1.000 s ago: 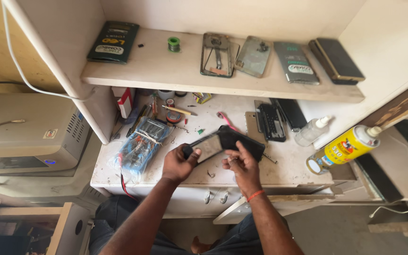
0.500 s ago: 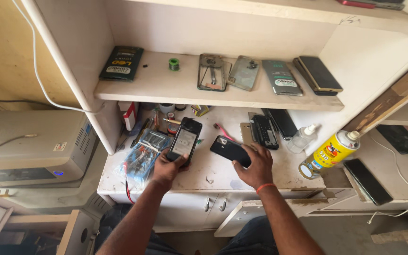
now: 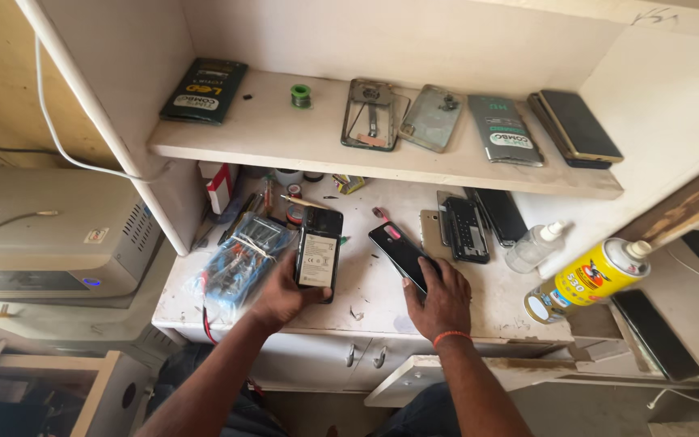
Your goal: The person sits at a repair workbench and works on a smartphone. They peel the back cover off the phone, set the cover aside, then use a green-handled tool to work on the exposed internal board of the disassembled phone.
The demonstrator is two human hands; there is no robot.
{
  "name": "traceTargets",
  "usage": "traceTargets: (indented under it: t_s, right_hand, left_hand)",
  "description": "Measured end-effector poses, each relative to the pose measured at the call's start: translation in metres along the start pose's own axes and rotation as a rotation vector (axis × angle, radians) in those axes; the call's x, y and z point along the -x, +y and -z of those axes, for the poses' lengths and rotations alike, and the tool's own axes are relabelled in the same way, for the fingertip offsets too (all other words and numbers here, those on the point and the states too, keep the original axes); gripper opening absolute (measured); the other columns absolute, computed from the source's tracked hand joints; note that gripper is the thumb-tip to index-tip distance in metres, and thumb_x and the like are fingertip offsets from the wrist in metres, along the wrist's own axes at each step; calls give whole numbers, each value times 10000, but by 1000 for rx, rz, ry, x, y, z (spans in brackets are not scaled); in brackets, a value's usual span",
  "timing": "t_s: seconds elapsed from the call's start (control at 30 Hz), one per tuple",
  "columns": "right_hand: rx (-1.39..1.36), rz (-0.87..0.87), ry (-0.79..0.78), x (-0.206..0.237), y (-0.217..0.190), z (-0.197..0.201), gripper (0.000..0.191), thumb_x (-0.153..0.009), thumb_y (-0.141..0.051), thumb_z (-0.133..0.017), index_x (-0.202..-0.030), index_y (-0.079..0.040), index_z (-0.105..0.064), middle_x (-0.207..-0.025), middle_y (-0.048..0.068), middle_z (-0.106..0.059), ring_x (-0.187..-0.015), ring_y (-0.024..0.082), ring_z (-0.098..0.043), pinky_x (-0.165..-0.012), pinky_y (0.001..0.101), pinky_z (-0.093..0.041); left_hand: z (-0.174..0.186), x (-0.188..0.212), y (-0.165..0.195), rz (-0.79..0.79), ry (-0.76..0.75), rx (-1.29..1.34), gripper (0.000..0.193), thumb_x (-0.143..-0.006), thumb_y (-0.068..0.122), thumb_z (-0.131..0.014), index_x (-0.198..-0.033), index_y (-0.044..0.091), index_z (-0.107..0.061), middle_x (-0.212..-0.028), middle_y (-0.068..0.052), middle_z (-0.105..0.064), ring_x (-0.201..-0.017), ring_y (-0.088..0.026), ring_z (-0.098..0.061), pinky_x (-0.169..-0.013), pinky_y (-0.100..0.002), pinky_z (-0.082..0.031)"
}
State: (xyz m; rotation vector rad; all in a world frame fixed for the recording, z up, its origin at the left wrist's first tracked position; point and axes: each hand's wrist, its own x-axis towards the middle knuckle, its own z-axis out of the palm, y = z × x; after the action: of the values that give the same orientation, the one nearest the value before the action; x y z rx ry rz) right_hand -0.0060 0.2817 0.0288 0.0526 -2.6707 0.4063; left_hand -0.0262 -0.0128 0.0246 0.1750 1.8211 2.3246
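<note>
My left hand [image 3: 282,293] holds an opened black phone body [image 3: 319,252] upright over the white workbench [image 3: 366,299], its pale battery facing me. My right hand [image 3: 440,303] grips a black phone back cover [image 3: 399,251], tilted, just to the right of the phone body. The two parts are apart with a gap of bench between them. An orange band circles my right wrist.
A bagged tool bundle [image 3: 239,259] lies left of my left hand. Phone parts [image 3: 467,229], a clear small bottle [image 3: 533,246] and a yellow spray can [image 3: 588,279] sit right. The shelf [image 3: 285,137] above holds phone frames [image 3: 370,113], phones [image 3: 576,125], a green reel [image 3: 301,95]. A grey box [image 3: 50,235] stands left.
My hands have separated: the left lifted the phone body up and left, the right carried the back cover rightward. The view has also moved closer to the bench.
</note>
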Motion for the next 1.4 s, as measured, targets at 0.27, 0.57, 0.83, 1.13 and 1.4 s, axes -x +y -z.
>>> traceTargets:
  t_s: [0.27,0.57,0.83,1.13,1.4]
  right_hand:
    - [9,-37,-37,-1,-7,7,583,-857,-442,-678,-1361,-153,-622,-1402,121,-524,-1327,338,-456,-1146,503,-318]
    - [-3,-56,-59,0,-7,8,593,-858,-445,-687,-1368,-150,-620,-1416,109,-514,-1344,326,-438,-1160,499,-294]
    - [6,-62,-69,2,-6,5,601,-865,-455,-686,-1376,-147,-615,-1430,114,-503,-1359,321,-427,-1166,494,-287]
    - [24,-83,-109,1,-7,6,612,-876,-465,-674,-1397,-155,-597,-1440,114,-489,-1372,315,-414,-1181,493,-264]
    - [9,-64,-85,3,-4,2,607,-869,-458,-678,-1388,-152,-611,-1427,122,-509,-1361,330,-432,-1174,495,-283]
  left_hand:
    - [-29,24,14,-86,102,-687,1242,-674,195,-869,-1637,95,-91,-1220,-183,-710,-1132,-287,-700,-1004,-358,-521]
    - [-46,31,12,-103,157,-883,848,-838,372,-747,-1539,58,-389,-1091,-233,-746,-1035,-383,-725,-917,-436,-561]
    - [-45,49,14,-130,201,-1098,712,-736,371,-815,-1342,70,-596,-1077,-207,-664,-948,-396,-694,-840,-466,-563]
    - [-21,39,24,-188,-45,-1262,486,-817,407,-761,-1198,109,-710,-1152,-151,-666,-1034,-344,-685,-903,-429,-567]
    - [21,19,40,-580,-288,-1419,604,-829,520,-726,-1220,61,-693,-1196,-157,-649,-1156,-352,-579,-1059,-497,-401]
